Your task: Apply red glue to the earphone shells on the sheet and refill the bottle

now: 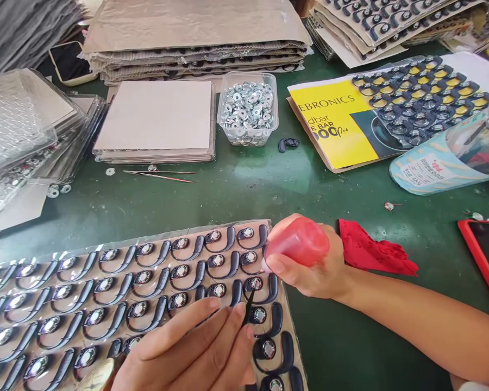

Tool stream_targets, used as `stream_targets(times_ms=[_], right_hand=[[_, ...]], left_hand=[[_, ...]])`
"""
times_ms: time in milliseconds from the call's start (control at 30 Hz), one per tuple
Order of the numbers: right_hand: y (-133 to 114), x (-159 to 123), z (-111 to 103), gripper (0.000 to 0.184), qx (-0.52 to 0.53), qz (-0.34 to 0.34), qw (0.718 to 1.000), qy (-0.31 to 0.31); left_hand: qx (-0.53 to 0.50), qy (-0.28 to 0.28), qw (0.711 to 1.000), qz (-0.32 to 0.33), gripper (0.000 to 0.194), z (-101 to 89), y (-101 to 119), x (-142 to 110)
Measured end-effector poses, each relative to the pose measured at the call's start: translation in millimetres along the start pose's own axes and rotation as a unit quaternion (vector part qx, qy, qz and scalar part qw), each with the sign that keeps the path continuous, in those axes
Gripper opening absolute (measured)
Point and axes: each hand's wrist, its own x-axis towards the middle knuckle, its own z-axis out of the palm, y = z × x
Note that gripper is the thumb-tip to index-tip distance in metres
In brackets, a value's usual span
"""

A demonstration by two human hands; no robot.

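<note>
Hook (273,289): seen right of lower centre, on the sheet (286,320); lies up and right of the left fingertips, long axis roughly crosswise.
Left hand (191,345): tweezers (249,306) pinched, fingers together, tip brought to the disc (256,283); contact cannot be told.
Right hand (309,274): bottle (303,240) gripped, nozzle (265,265) held just up-right.

Free green tabletop (228,195) between earpiece sheet (287,317) and washer tub (246,136), tweezers (150,173) at left, bottle (427,169) at right.

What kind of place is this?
Probably a workshop for small parts, because there are rows of dark hooked pieces, a clear tub of metal discs and a thin black tool.
</note>
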Motion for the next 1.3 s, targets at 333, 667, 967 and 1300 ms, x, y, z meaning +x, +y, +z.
stream_targets(times_ms=[333, 667, 967, 1300], right_hand=[[1.5, 19.4, 1.0, 0.029, 0.025, 0.023, 0.999, 0.001], [11.0, 11.9, 8.8, 0.024, -0.011, -0.039, 0.999, -0.006], [12.5, 12.9, 9.8, 0.026, -0.06, -0.069, 0.996, -0.004], [11.6, 14.7, 9.0, 0.025, -0.049, -0.059, 0.997, 0.017]], left_hand=[[-0.028, -0.013, 0.999, 0.012, 0.031, 3.5, -18.4, -1.1], [0.009, -0.026, 0.998, 0.062, 0.035, 9.1, -15.9, 1.6], [0.094, -0.02, 0.99, 0.108, 0.027, 12.6, -10.4, 7.9], [0.067, -0.062, 0.994, 0.052, 0.022, 5.0, -3.1, 7.0]])
